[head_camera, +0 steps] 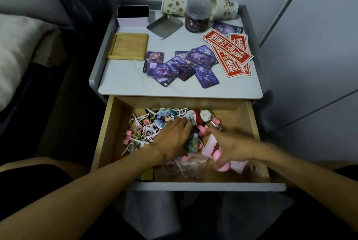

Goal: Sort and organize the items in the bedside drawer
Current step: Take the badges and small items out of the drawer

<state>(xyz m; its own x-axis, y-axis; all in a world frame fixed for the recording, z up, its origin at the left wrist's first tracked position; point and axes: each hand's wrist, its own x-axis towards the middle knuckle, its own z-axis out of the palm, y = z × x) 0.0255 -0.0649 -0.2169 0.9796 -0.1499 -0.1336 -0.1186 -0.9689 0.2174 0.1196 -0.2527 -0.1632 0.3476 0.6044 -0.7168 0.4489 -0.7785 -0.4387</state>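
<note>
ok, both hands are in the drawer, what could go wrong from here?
1. The left hand lies on floss picks tangled with pink clips; lifting one may drag others out.
2. The watch sits right among such clips, so it may get scratched.
3. The right paper cup lies on its side on the nightstand top; a bump could roll it.

Purple cards (181, 67), red stickers (227, 50), pink clips (201, 129).

Drawer (108, 133): one
Clear jar (196, 20): one
Wooden tray (128, 46): one
Tin lid (164, 26): one
Pink pouch (210, 147): one
</note>
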